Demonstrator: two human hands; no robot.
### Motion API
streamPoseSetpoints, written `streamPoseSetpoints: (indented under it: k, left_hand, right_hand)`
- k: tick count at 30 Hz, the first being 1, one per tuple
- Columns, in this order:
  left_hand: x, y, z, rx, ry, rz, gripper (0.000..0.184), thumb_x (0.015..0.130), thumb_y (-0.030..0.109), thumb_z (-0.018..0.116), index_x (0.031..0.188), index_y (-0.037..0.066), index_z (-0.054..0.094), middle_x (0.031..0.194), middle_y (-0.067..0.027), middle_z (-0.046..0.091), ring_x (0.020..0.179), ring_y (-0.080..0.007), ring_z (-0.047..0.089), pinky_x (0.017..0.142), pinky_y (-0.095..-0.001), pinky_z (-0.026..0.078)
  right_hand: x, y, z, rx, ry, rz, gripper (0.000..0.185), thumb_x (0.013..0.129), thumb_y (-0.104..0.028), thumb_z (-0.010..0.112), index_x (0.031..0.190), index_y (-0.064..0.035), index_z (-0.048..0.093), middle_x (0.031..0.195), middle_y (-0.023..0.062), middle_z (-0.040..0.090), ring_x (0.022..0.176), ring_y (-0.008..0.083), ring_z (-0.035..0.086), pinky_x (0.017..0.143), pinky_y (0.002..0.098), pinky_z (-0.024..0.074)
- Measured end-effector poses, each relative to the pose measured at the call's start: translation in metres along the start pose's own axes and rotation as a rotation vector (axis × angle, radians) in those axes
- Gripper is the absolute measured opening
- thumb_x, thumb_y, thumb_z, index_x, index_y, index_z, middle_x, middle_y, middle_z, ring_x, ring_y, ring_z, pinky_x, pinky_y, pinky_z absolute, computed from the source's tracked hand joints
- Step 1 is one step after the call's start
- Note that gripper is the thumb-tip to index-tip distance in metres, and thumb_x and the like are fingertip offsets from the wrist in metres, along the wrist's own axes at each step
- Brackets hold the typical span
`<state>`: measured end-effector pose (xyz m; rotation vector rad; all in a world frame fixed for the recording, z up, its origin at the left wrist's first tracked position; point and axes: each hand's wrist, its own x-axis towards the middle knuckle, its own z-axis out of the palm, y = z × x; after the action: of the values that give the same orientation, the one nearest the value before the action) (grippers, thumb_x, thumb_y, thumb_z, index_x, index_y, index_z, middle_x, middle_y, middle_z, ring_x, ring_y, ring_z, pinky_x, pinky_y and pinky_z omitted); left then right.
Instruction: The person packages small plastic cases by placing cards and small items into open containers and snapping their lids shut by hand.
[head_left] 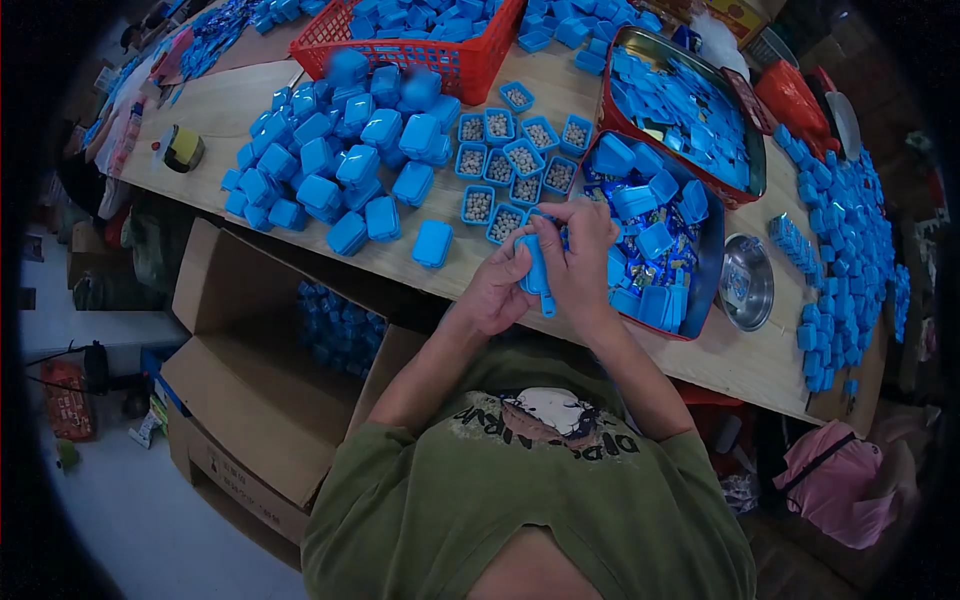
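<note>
Both hands meet over the table's near edge around a small blue plastic box (pixel 536 268). My left hand (pixel 497 287) grips it from the left, thumb on its side. My right hand (pixel 580 250) pinches it from the right and top; the fingertips partly hide it. A blue flap sticks out below the fingers. Just beyond the hands stand several open blue boxes (pixel 478 206) filled with small beige balls. To the left lies a heap of closed blue boxes (pixel 335 165), with a single closed box (pixel 432 244) nearest my left hand.
Right of my hands, a tin tray (pixel 706 290) holds blue box parts and small packets. Behind it is another tray (pixel 757 185) of flat blue pieces. A metal bowl (pixel 747 283), a red basket (pixel 480 70) and a tape roll (pixel 183 148) stand around. Below left is an open carton (pixel 250 400).
</note>
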<state>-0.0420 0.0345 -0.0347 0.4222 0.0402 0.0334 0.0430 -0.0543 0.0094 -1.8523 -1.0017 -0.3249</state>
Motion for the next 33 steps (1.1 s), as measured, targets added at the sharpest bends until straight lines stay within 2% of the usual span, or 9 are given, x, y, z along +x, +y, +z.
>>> streamPoseSetpoints:
  k: [6,15,19,20,22,26,28,31,33]
  left_hand:
    - [0.001,-0.001,0.010,0.053,0.165,-0.021,0.057,0.079,0.013,0.072,0.127,0.010,0.041,0.108,-0.0036,0.055,0.100,-0.0163,0.059,0.079,-0.0306,0.052]
    - [-0.001,0.000,0.001,0.097,0.133,-0.062,0.054,0.074,0.003,0.070,0.123,0.008,0.045,0.104,-0.0041,0.056,0.092,-0.0134,0.060,0.073,-0.0251,0.051]
    - [-0.002,0.000,0.003,0.115,0.140,-0.060,0.053,0.074,0.002,0.068,0.122,0.007,0.046,0.103,-0.0038,0.056,0.091,-0.0122,0.059,0.072,-0.0248,0.051]
    - [-0.002,-0.002,0.001,0.110,0.145,-0.029,0.053,0.073,0.003,0.067,0.122,0.007,0.046,0.102,-0.0046,0.056,0.091,-0.0136,0.060,0.074,-0.0264,0.051]
    - [-0.002,0.002,0.008,0.106,0.150,0.002,0.053,0.073,0.004,0.067,0.121,0.006,0.046,0.102,-0.0054,0.056,0.092,-0.0150,0.060,0.075,-0.0279,0.051]
    - [0.003,0.018,0.013,0.166,0.155,0.185,0.055,0.072,0.008,0.067,0.122,0.005,0.044,0.110,-0.0121,0.057,0.098,-0.0228,0.060,0.085,-0.0346,0.050]
    - [0.004,0.023,0.013,0.189,0.133,0.258,0.056,0.071,0.010,0.067,0.122,0.004,0.044,0.115,-0.0147,0.056,0.101,-0.0253,0.059,0.088,-0.0368,0.049]
    - [0.004,0.019,0.018,0.190,0.135,0.290,0.057,0.072,0.011,0.067,0.123,0.005,0.043,0.123,-0.0176,0.053,0.108,-0.0266,0.056,0.093,-0.0396,0.046]
    - [0.004,0.016,0.017,0.235,0.108,0.292,0.060,0.073,0.020,0.068,0.125,0.005,0.041,0.126,-0.0209,0.051,0.112,-0.0299,0.054,0.098,-0.0429,0.042]
  right_hand:
    - [-0.004,-0.001,0.002,0.042,-0.020,0.033,0.012,0.083,-0.012,0.063,0.093,-0.0090,0.057,0.083,0.0046,0.052,0.083,0.0229,0.047,0.077,0.0362,0.0287]
    - [-0.007,0.007,-0.001,0.294,-0.117,0.189,0.013,0.085,-0.012,0.063,0.097,-0.0077,0.059,0.084,0.0040,0.053,0.081,0.0188,0.047,0.074,0.0326,0.0341]
    - [-0.010,0.013,-0.001,0.592,-0.255,0.410,0.020,0.087,-0.015,0.063,0.104,-0.0056,0.056,0.088,0.0028,0.053,0.084,0.0129,0.049,0.071,0.0271,0.0413]
    - [-0.010,0.011,-0.001,0.593,-0.255,0.409,0.020,0.087,-0.015,0.063,0.104,-0.0056,0.056,0.088,0.0028,0.053,0.084,0.0129,0.049,0.071,0.0271,0.0413]
    - [-0.010,0.001,-0.004,0.888,-0.156,0.602,0.031,0.089,-0.017,0.062,0.115,-0.0047,0.050,0.093,0.0027,0.051,0.089,0.0109,0.049,0.074,0.0251,0.0439]
    - [-0.021,-0.005,-0.014,0.792,-0.035,0.698,0.040,0.090,-0.019,0.061,0.123,-0.0040,0.042,0.100,0.0038,0.051,0.093,0.0118,0.049,0.077,0.0249,0.0440]
    - [-0.028,0.000,-0.015,0.772,-0.265,0.645,0.045,0.090,-0.022,0.062,0.125,-0.0025,0.041,0.107,0.0056,0.053,0.096,0.0132,0.051,0.081,0.0258,0.0443]
    - [-0.027,-0.012,-0.013,0.916,-0.353,0.734,0.048,0.089,-0.023,0.063,0.126,-0.0011,0.042,0.113,0.0067,0.054,0.099,0.0140,0.053,0.083,0.0262,0.0443]
    - [-0.027,-0.008,-0.015,0.934,-0.379,0.749,0.049,0.089,-0.023,0.064,0.126,-0.0009,0.042,0.113,0.0069,0.054,0.100,0.0141,0.053,0.083,0.0266,0.0446]
